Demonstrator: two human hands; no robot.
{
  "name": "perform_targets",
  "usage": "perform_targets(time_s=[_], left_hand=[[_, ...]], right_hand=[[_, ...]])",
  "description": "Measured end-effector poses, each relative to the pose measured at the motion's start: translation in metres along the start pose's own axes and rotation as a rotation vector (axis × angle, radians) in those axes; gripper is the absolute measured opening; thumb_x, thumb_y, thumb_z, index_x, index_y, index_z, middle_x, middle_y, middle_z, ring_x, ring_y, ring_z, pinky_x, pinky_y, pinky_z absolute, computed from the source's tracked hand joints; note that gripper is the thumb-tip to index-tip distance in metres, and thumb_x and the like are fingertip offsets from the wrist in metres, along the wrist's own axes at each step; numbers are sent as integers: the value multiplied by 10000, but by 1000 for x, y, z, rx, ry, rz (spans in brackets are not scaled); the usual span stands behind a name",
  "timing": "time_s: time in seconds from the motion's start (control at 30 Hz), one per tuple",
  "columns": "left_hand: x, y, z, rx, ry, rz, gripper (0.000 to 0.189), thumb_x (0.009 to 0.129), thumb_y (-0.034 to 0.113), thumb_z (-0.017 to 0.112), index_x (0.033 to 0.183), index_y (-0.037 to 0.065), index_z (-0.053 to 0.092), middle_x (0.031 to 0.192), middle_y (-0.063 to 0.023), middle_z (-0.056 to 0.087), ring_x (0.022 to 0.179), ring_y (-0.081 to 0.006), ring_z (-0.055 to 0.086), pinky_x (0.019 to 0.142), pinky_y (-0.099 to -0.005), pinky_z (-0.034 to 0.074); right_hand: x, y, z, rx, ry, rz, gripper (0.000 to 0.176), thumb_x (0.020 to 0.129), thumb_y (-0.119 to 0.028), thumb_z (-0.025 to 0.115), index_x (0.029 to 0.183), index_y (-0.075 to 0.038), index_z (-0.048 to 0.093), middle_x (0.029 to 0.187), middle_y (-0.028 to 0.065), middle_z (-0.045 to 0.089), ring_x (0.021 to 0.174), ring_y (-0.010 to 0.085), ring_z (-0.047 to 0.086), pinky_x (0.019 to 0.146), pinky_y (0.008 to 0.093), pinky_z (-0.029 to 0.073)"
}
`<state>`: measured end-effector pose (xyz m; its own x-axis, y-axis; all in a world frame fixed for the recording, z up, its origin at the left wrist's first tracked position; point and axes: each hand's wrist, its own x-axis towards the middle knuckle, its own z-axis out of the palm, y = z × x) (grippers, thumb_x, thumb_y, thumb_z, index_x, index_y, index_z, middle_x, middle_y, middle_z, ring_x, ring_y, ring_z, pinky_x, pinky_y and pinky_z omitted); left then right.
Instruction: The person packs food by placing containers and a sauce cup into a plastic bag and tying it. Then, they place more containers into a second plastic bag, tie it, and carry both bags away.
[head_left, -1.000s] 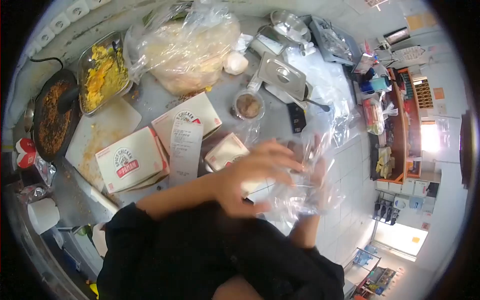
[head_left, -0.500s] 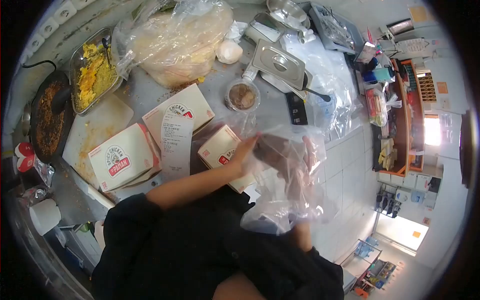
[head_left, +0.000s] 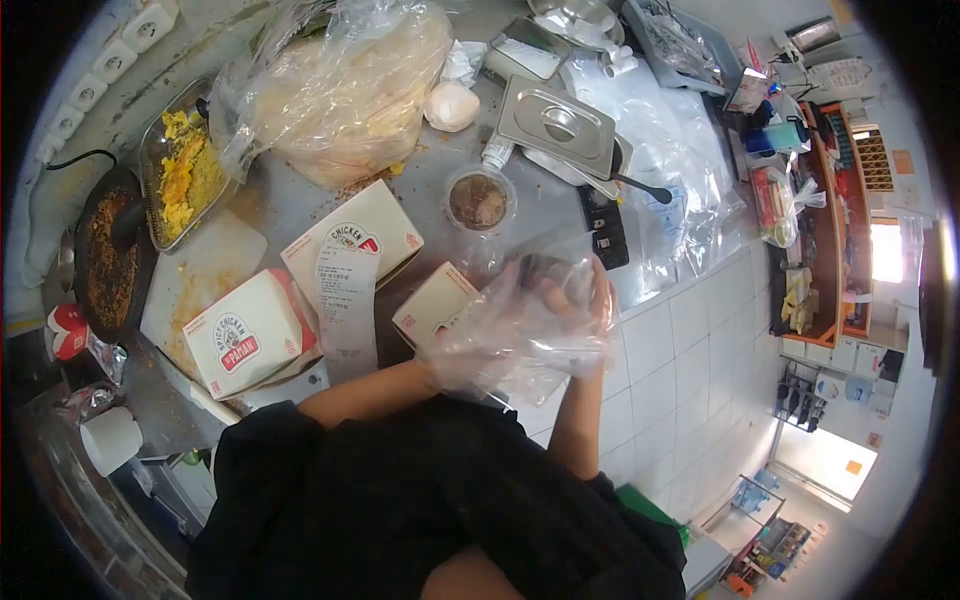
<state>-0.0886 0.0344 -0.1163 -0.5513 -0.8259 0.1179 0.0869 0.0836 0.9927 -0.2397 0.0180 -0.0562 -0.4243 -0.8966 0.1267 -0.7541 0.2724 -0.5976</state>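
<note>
A clear plastic bag (head_left: 520, 350) is bunched up between my two hands, in front of my body. A small dark-looking thing (head_left: 540, 272) shows through its far end; its kind is blurred by the plastic. My right hand (head_left: 598, 305) is closed on the bag's right side, fingers bent around the dark thing. Plastic covers most of my left hand (head_left: 455, 345), which grips the bag's left side. Close to my left hand sits a printed carton box (head_left: 430, 308). A round clear tub (head_left: 478, 200) with brown contents stands just beyond the bag.
Two more printed chicken boxes (head_left: 240, 335) and a long paper receipt (head_left: 345, 290) lie to the left. Farther back are a large food-filled plastic bag (head_left: 360, 110), a lidded steel pan (head_left: 560, 125) and a black scale (head_left: 605, 235). A stone mortar (head_left: 105, 265) is far left.
The plastic bag has come closer together and moved left and slightly up. My right hand has risen to its far right side, and my left hand has drawn back toward my body.
</note>
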Motion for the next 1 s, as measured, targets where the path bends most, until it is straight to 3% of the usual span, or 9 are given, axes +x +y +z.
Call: perform_targets(time_s=[0.2,0.27,0.33,0.4,0.47,0.6,0.67,0.83,1.0], left_hand=[[18,-32,31,921,263,137,874,831,302,645,1404,-54,88,1426,-271,154,1349,-376,141,1052,-433,291],[17,-36,23,843,152,121,890,830,292,642,1408,-54,60,1439,-272,116,1364,-378,97,1075,-435,246],[17,8,-8,162,-75,3,845,829,282,635,1399,-57,111,1431,-260,149,1359,-373,125,1084,-444,216],[16,-15,2,671,25,476,785,827,254,625,1392,-37,164,1381,-248,261,1318,-353,240,1043,-435,281],[10,-29,2,841,-43,516,700,823,230,617,1361,-15,242,1304,-234,364,1251,-338,344,992,-421,336],[-19,53,-70,454,-516,-307,492,811,192,608,1248,33,451,1096,-200,551,1061,-319,528,873,-381,429],[6,142,-94,700,-548,-696,467,770,240,648,1166,33,510,1105,-192,551,1065,-334,514,892,-388,419],[41,185,-77,722,-113,245,599,737,360,709,1207,63,484,1191,-166,515,1105,-320,499,890,-383,407],[36,104,-32,428,-212,87,485,756,227,676,1167,40,500,1118,-165,526,1077,-319,499,911,-401,402]], right_hand=[[7,18,-14,767,-428,203,522,779,-86,695,1243,12,478,1123,123,545,996,189,546,849,309,456],[13,28,-8,558,-432,25,488,783,-59,688,1220,15,485,1101,103,552,944,175,553,841,293,455],[9,44,8,450,-378,-61,595,735,-111,730,1248,11,455,1103,122,556,939,202,562,861,313,447],[6,58,22,386,-308,-119,730,666,-204,787,1273,-4,434,1102,160,565,969,259,568,906,364,431],[16,45,11,216,-308,-291,627,660,-224,780,1188,-27,506,1047,158,596,971,294,570,946,403,414],[25,28,-4,140,-499,-260,182,752,-151,660,922,-84,651,926,148,634,952,322,559,998,443,377],[30,24,-20,12,-428,-500,198,780,-133,632,974,-94,636,959,159,622,928,336,562,982,454,377],[18,-25,-96,-86,-587,-753,374,831,-146,628,1169,-14,539,1055,200,600,880,363,602,807,395,465],[63,-124,-192,114,-1382,-382,197,820,-111,600,1013,-79,618,803,131,600,755,307,604,680,404,470]])
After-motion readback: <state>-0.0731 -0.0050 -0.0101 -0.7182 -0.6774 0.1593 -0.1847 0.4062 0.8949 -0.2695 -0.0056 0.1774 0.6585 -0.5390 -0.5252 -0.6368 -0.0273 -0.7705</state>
